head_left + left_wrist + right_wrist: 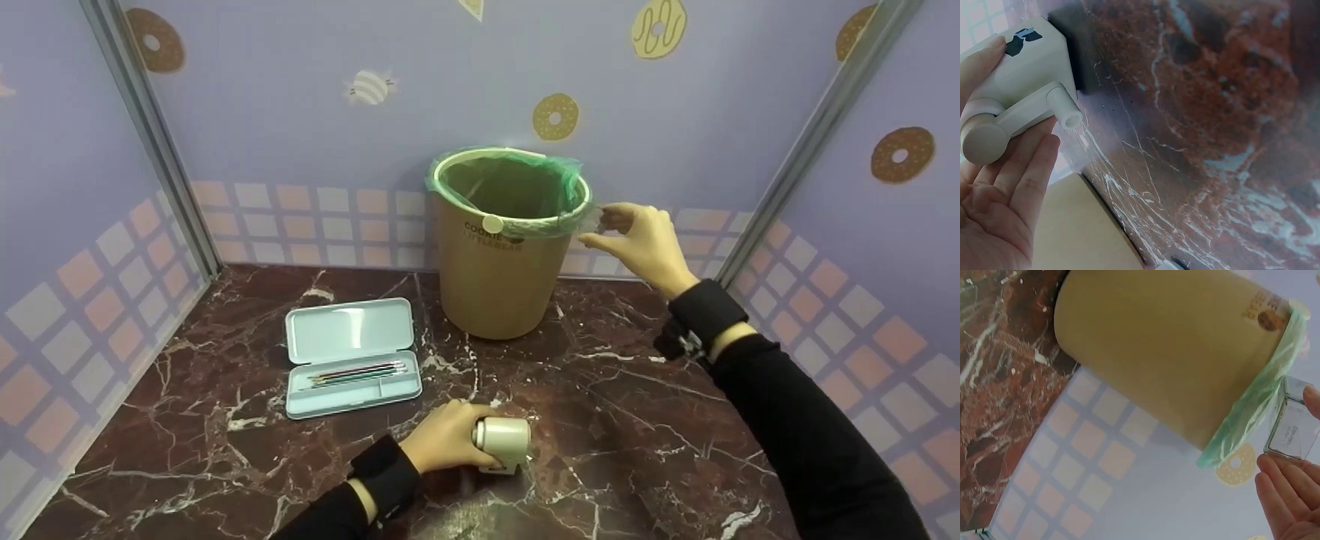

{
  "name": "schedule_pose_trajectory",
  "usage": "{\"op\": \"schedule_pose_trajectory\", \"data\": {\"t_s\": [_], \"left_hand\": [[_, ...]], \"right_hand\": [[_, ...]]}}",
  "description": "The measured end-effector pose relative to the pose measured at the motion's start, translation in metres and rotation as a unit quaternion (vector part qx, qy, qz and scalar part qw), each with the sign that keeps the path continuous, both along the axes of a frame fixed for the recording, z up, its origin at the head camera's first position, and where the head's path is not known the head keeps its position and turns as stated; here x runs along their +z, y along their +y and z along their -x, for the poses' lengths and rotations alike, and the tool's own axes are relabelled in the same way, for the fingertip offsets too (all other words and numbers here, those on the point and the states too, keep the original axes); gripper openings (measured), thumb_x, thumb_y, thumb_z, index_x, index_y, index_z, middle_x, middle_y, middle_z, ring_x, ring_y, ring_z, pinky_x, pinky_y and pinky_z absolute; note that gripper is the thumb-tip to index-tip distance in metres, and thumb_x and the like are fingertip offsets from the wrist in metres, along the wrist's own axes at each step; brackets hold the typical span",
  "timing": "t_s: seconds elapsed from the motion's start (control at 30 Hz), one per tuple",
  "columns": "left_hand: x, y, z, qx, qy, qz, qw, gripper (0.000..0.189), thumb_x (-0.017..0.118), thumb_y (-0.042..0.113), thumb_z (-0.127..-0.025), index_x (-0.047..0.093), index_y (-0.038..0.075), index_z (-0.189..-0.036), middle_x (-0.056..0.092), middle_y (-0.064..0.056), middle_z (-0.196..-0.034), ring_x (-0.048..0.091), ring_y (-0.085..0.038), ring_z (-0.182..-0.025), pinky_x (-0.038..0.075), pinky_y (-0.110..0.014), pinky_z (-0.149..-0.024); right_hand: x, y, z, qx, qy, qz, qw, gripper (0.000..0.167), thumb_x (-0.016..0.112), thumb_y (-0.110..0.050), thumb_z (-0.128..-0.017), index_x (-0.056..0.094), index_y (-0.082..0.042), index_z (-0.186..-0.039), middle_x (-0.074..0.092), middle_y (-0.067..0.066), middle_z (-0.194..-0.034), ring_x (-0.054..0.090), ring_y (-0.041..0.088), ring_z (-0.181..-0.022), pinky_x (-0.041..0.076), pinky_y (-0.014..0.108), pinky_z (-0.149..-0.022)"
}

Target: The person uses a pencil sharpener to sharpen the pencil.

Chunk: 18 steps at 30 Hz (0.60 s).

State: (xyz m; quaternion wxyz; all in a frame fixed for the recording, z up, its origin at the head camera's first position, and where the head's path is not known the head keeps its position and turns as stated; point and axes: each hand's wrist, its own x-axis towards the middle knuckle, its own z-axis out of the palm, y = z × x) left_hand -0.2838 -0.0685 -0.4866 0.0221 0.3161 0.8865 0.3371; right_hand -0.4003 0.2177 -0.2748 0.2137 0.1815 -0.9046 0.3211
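Note:
My left hand [448, 439] grips a cream crank pencil sharpener [508, 441] low over the front middle of the table. Its crank handle [1027, 112] faces the palm in the left wrist view, the thumb on one side of the body and the fingers on the other. Up at the right side of the bin's rim, my right hand [643, 244] pinches a clear plastic shavings drawer [1292, 427] between thumb and fingertips. The drawer overlaps the green bag [1249, 405] that lines the tan trash bin [499, 277].
Left of the bin lies an open light-blue pencil case [349, 330] with several pencils [360, 373] in its lower half. The dark red marbled table [247, 465] carries small white flecks near the sharpener. Patterned purple walls [300, 120] close in the back and both sides.

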Motion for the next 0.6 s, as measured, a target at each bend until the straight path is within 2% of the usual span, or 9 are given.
{"op": "schedule_pose_trajectory", "data": {"t_s": [0.23,0.43,0.5,0.6], "left_hand": [[0.0,-0.001,0.0,0.006,0.006,0.008,0.9999,0.054,0.095,0.027,-0.066,0.074,0.006,-0.111,0.079,-0.008,-0.095,0.068,-0.008,-0.074,0.054,-0.018,-0.069],[-0.002,-0.001,0.0,0.008,0.004,0.009,0.9999,0.051,0.094,0.027,-0.066,0.074,0.007,-0.109,0.079,-0.007,-0.095,0.067,-0.007,-0.073,0.053,-0.018,-0.068],[-0.002,0.0,0.0,0.007,0.002,0.009,0.9999,0.051,0.094,0.027,-0.067,0.074,0.007,-0.109,0.079,-0.007,-0.095,0.067,-0.006,-0.074,0.053,-0.018,-0.068],[-0.001,0.0,0.0,0.006,0.003,0.01,0.9999,0.052,0.094,0.028,-0.067,0.074,0.008,-0.11,0.079,-0.007,-0.096,0.067,-0.007,-0.074,0.053,-0.018,-0.068]], "right_hand": [[-0.029,0.007,-0.028,0.03,-0.018,0.008,0.9993,0.05,0.086,-0.021,-0.082,0.069,0.001,-0.123,0.075,0.022,-0.116,0.074,0.036,-0.109,0.058,0.046,-0.099],[-0.07,0.01,-0.052,0.054,-0.033,0.007,0.9979,0.049,0.087,-0.019,-0.079,0.07,-0.004,-0.123,0.077,0.015,-0.114,0.077,0.023,-0.09,0.062,0.026,-0.082],[-0.085,0.012,-0.06,0.061,-0.037,0.005,0.9974,0.051,0.088,-0.019,-0.078,0.07,-0.004,-0.123,0.077,0.015,-0.116,0.077,0.022,-0.086,0.062,0.027,-0.081],[-0.109,0.014,-0.07,0.069,-0.051,0.007,0.9963,0.056,0.089,-0.02,-0.077,0.068,-0.004,-0.127,0.075,0.017,-0.122,0.077,0.026,-0.092,0.062,0.037,-0.088]]}}
